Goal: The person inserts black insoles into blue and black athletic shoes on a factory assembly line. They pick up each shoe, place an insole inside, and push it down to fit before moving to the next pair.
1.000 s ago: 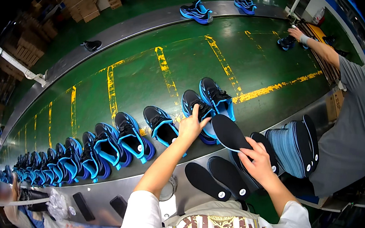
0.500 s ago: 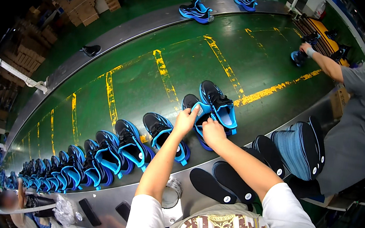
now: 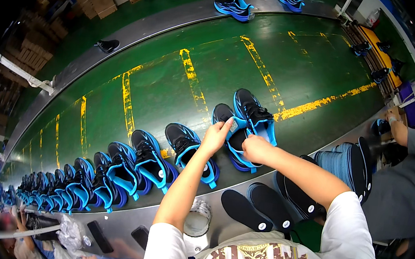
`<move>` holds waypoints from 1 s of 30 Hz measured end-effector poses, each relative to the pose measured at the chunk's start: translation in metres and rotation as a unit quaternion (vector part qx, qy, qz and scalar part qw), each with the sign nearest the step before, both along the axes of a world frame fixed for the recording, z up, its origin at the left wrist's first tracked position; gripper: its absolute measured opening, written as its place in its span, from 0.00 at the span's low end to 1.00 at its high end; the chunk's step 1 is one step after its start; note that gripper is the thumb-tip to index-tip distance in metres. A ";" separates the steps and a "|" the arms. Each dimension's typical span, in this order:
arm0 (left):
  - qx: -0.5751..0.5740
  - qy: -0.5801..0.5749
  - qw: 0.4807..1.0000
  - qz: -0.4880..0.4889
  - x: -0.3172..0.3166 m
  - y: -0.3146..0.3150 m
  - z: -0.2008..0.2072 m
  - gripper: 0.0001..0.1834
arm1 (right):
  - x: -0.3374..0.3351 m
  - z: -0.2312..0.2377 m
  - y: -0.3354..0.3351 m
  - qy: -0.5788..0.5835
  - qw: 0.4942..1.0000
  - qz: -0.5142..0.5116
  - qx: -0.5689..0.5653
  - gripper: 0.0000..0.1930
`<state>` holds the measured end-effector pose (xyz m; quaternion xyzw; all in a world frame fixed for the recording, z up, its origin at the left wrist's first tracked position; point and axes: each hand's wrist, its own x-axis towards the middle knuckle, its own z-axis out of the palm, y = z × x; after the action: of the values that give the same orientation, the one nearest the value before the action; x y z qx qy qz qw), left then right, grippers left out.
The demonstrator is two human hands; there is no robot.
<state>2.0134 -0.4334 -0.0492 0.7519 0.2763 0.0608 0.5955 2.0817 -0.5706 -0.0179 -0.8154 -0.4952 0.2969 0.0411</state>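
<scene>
On the green belt in front of me is a black and blue sneaker [image 3: 222, 113], toe pointing away. My left hand [image 3: 214, 138] pinches its blue-lined tongue [image 3: 239, 123], which is pulled back from the opening. Curled at the collar on the right side of that opening is my right hand [image 3: 257, 149]; its fingertips are partly hidden, and I cannot make out what they grip. Another matching sneaker [image 3: 248, 105] stands close against it on the right, its pale inside showing. To the left stands a further sneaker [image 3: 182, 138], untouched.
Several matching sneakers [image 3: 122, 158] line the belt [image 3: 161, 92] to the left. Black insoles [image 3: 269, 202] lie near me, with a thick insole stack [image 3: 337, 168] at right. A roll of tape [image 3: 198, 220] and phones [image 3: 100, 236] sit on the metal edge. A co-worker's arm [image 3: 399, 130] is at far right.
My right hand has moved up and rightward, from inside the shoe opening to its collar. My left hand still pinches the tongue. The co-worker's hand at right has drawn back from the rack.
</scene>
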 end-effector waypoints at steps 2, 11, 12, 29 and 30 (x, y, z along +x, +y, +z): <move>0.007 0.030 0.999 -0.014 -0.001 0.003 0.000 0.30 | -0.007 -0.004 0.005 -0.018 1.000 0.022 -0.007 0.08; 0.014 0.056 0.998 -0.034 -0.001 0.003 -0.002 0.28 | -0.013 -0.031 0.012 -0.075 0.996 0.002 0.050 0.10; 0.014 0.057 0.998 -0.034 -0.001 0.003 -0.003 0.28 | -0.013 -0.027 0.015 -0.078 0.996 0.034 -0.002 0.10; 0.186 0.021 0.979 0.083 0.004 -0.002 -0.012 0.22 | 0.007 -0.046 0.028 -0.196 0.913 0.345 -0.095 0.19; 0.181 0.022 0.980 0.083 0.006 -0.006 -0.009 0.22 | 0.007 -0.038 0.023 -0.200 0.914 0.348 -0.067 0.15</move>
<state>2.0190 -0.4392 -0.0578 0.8225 0.3353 0.1429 0.4366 2.0890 -0.5478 -0.0563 -0.6346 -0.7244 0.1561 -0.2195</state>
